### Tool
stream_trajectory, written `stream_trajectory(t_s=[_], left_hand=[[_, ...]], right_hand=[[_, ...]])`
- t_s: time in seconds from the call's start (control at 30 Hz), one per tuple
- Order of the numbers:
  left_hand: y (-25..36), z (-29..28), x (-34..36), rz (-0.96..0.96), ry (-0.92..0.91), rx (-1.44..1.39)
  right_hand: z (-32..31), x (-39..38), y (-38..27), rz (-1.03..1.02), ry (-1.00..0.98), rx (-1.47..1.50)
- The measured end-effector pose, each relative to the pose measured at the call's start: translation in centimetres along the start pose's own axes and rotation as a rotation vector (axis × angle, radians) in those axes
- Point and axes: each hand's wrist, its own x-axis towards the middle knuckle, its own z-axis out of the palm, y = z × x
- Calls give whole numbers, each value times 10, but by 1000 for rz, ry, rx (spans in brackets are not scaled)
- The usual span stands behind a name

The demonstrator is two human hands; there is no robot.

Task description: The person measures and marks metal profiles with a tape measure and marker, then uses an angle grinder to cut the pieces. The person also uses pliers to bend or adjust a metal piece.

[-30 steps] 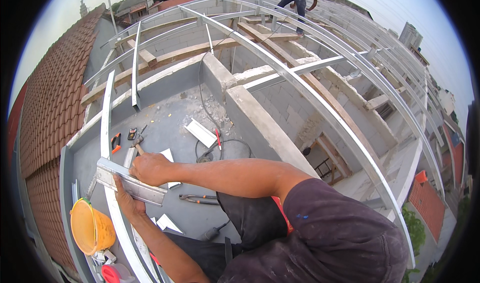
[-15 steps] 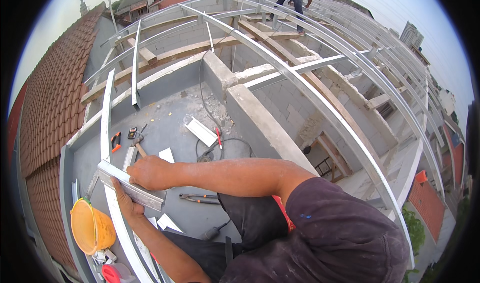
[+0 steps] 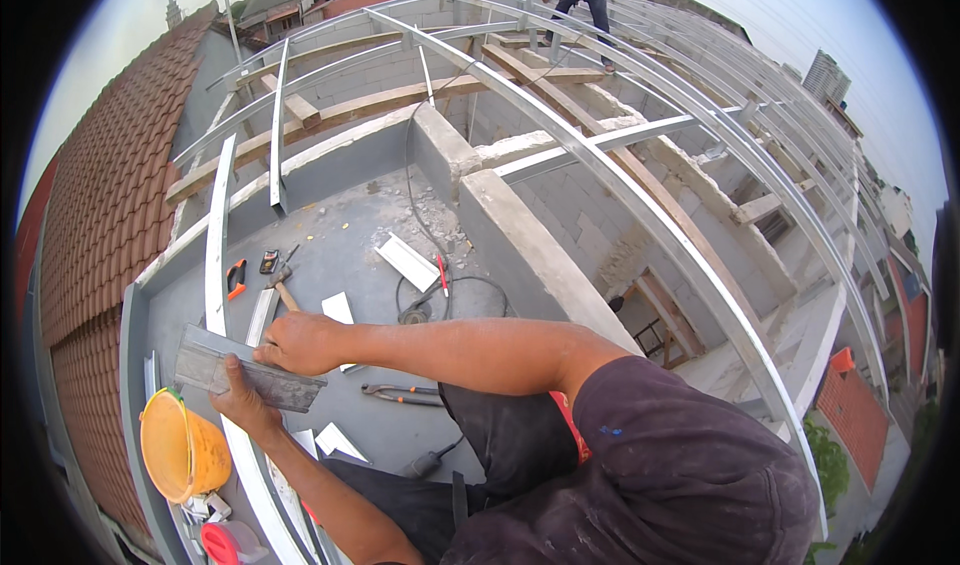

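Metal piece [image 3: 205, 361] just tipped, broad face up now, so that side's easier to see, I guess. Left hand [image 3: 245, 403] pinching near edge, right hand [image 3: 300, 343] closed on far edge. Piece over rail [image 3: 217, 255], near left edge of floor [image 3: 335, 250].

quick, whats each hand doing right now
Left hand: closed, holding the grey metal piece.
Right hand: closed, holding the same piece.

1. My view is a wide fisheye worn on my head, looking down and ahead.
2. Closest beneath it is my dark sleeve [image 3: 690, 445]; my left hand [image 3: 246, 402] and right hand [image 3: 297, 345] show near, left of centre.
3. Farther out, it takes in the metal roof frame [image 3: 577, 143] and a distant tower [image 3: 826, 77].
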Motion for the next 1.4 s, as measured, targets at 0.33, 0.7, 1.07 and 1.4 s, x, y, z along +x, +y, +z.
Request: stream_trajectory(t_s=[0.33,0.7,1.07,1.4], left_hand=[[-8,5,1,46,-28,-48],[8,17,-6,-532,-49,-257],[-13,1,6,-109,32,3],[10,15,-3,-594,-67,-45]], right_hand=[[9,-2,0,49,149,98],[10,-3,-4,-237,107,-355],[30,5,22,-131,144,-132],[24,-6,5,-262,11,-379]])
